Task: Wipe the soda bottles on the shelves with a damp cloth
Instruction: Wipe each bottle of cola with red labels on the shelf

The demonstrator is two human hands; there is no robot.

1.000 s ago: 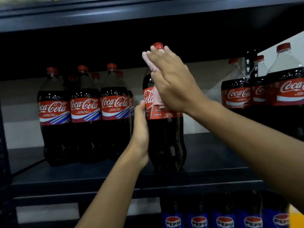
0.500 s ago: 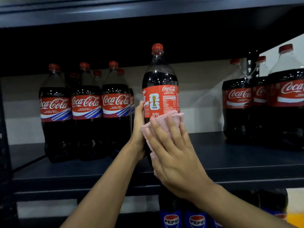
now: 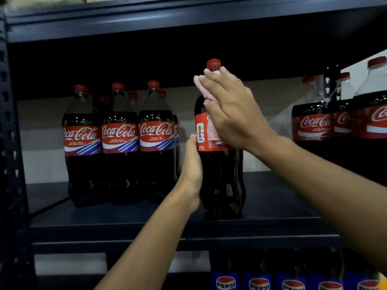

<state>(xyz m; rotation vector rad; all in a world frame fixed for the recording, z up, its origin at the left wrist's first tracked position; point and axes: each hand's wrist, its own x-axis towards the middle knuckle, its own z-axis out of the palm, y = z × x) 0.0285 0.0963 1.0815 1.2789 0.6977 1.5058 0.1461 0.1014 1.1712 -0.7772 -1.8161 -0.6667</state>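
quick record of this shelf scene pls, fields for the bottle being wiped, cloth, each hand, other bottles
wiped bottle: Coca-Cola bottle, upright on the shelf
cloth: pink cloth, pressed against the bottle's neck and upper label
right hand: flat over the cloth, fingers straight
left hand: grips the bottle's left side, thumb by the label
other bottles: left cluster of Coca-Cola bottles; right cluster of Coca-Cola bottles; Pepsi bottles below

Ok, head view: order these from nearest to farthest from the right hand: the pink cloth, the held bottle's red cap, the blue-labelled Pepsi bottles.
1. Pink cloth, pressed under the right hand against the red-labelled dark cola bottle.
2. Red plastic cap, just above that hand, atop the bottle.
3. Blue-labelled Pepsi bottles, far below, under the dark metal shelf.
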